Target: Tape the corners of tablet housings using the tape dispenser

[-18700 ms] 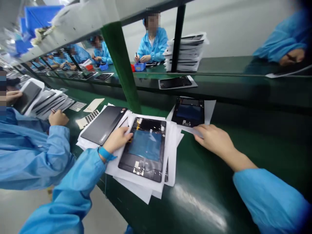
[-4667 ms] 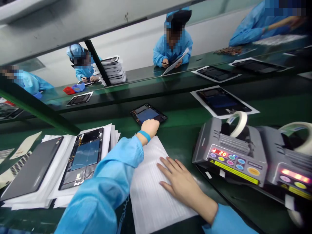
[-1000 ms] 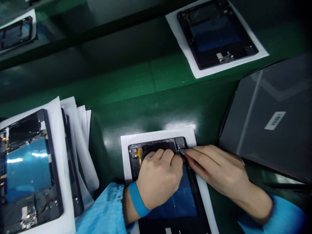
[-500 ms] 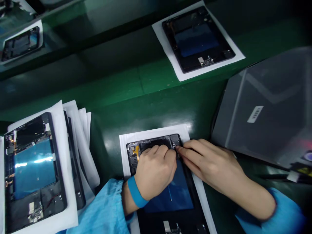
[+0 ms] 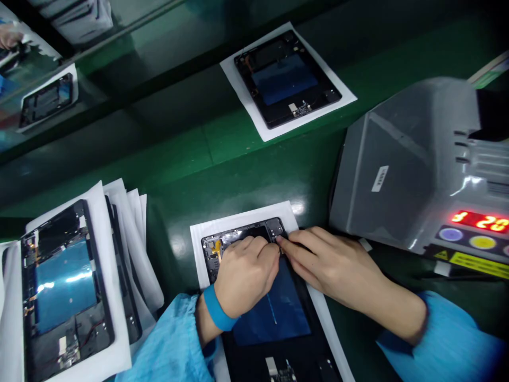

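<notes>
An opened tablet [image 5: 274, 313], its inner parts and a blue film showing, lies on a white sheet [image 5: 234, 217] in front of me. My left hand [image 5: 246, 278], with a blue band at the wrist, is curled closed over the tablet's upper part. Its fingertips are hidden, so what they pinch cannot be seen. My right hand [image 5: 334, 265] reaches in from the right, fingers close together. Its index fingertip touches the tablet near the upper right corner, beside the left knuckles. Whatever small thing lies between the fingertips is too hidden to name. An orange flex cable [image 5: 217, 250] shows left of my left hand.
Several opened tablets [image 5: 66, 286] lean in a stack with white sheets at the left. Another tablet [image 5: 286, 79] lies on its sheet on the green ledge [image 5: 230, 143]. A grey machine [image 5: 397, 170] with a red lit display [image 5: 479, 220] stands at the right.
The view has swung to the right, bringing the machine's display and buttons into sight. Both hands keep nearly the same pose at the tablet's upper edge.
</notes>
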Available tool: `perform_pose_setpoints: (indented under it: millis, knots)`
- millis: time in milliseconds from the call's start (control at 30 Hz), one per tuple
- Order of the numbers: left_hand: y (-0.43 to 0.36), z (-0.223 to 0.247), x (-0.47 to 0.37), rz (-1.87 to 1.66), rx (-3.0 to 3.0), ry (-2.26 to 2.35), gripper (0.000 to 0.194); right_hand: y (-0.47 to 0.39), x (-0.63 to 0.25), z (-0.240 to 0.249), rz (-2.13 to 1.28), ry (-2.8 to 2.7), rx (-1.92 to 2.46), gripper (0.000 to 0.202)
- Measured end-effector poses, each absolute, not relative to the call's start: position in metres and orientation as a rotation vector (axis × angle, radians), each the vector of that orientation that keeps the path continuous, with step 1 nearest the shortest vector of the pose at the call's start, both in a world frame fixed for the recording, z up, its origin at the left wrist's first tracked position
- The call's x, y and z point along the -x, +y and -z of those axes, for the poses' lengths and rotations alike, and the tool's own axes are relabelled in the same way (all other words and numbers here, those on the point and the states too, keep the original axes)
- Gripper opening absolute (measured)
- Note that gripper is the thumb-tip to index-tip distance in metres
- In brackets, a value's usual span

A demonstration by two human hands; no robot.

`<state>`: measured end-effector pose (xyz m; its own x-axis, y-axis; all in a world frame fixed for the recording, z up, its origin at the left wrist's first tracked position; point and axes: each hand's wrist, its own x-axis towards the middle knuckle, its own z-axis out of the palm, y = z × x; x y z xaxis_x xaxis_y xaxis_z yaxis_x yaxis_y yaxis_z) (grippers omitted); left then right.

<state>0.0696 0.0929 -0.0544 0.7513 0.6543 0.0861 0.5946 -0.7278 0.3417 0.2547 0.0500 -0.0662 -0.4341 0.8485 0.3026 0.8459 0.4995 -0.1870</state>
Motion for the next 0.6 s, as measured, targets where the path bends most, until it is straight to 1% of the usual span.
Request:
perform_pose_setpoints:
  millis: [300, 600]
  knots:
    - [0.0947, 0.0558, -0.0691, -0.322, -2.537, 0.983, 0.022, 0.048, -0.2557, 0.0626, -0.08, -2.402, 1.417, 0.022]
    - [0.0938, 0.0546, -0.0697, -0.291, -2.502, 1.008, 0.023, 0.0429, -0.2544, 0.0625, -0.012, -2.493, 1.326, 0.025]
